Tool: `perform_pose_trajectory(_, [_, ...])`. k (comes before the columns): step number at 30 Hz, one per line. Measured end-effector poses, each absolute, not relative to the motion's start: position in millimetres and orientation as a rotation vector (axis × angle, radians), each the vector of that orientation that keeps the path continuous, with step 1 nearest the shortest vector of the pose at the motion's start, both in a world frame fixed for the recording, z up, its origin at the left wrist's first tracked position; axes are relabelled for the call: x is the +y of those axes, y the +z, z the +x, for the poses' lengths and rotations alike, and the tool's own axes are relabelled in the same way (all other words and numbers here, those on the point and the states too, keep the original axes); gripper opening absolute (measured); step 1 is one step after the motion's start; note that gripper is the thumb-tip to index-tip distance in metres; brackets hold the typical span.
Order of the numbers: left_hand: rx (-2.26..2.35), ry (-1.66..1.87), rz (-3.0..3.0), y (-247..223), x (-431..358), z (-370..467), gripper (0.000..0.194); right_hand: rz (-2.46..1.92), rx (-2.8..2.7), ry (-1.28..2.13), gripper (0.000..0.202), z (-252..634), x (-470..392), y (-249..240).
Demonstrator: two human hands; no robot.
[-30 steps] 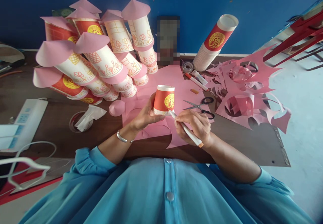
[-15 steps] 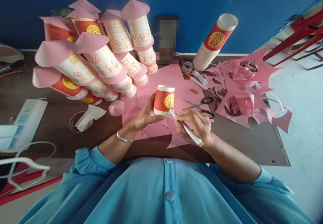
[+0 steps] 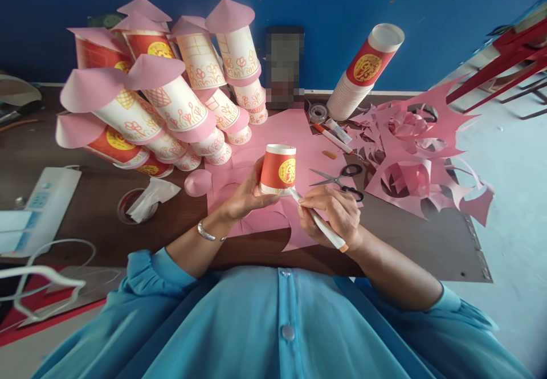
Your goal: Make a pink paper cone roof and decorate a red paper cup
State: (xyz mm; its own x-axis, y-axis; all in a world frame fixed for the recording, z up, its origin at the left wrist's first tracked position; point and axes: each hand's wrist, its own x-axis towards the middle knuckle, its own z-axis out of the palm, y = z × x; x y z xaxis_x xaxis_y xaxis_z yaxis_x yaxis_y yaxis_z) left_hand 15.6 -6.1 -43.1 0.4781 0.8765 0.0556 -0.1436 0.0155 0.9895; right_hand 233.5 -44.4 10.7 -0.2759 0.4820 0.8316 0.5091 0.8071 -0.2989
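A red and white paper cup (image 3: 276, 165) with a yellow round emblem is gripped from the left and below by my left hand (image 3: 248, 196), its narrower end upward. In my right hand (image 3: 331, 211) is a white marker (image 3: 327, 231) with an orange end, its tip at the white band low on the cup. Beneath both hands lies pink paper (image 3: 282, 128) with curved cuts. Open black-handled scissors (image 3: 339, 179) rest on it to the right, beside an orange marker cap (image 3: 329, 154).
Several decorated cup towers (image 3: 171, 100) with pink cone roofs crowd the left back. A tall cup stack (image 3: 350, 82), tape roll (image 3: 317, 112), red-and-white marker (image 3: 333, 138) and pink scraps (image 3: 410, 139) occupy the right. Tissue (image 3: 154, 198) lies at left; a phone (image 3: 285, 65) leans on the wall.
The marker tip has shifted slightly down and right along the cup's lower band, with my right hand moving a little rightward. My left hand and the cup stay nearly still.
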Motion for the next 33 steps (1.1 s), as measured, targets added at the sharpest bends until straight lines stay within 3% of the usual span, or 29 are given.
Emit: perform_pose_trajectory(33, [0.774, 0.898, 1.261, -37.3, -7.7, 18.5, 0.083, -0.793, -1.931, -0.012, 0.020, 234.7, -45.4, 6.3])
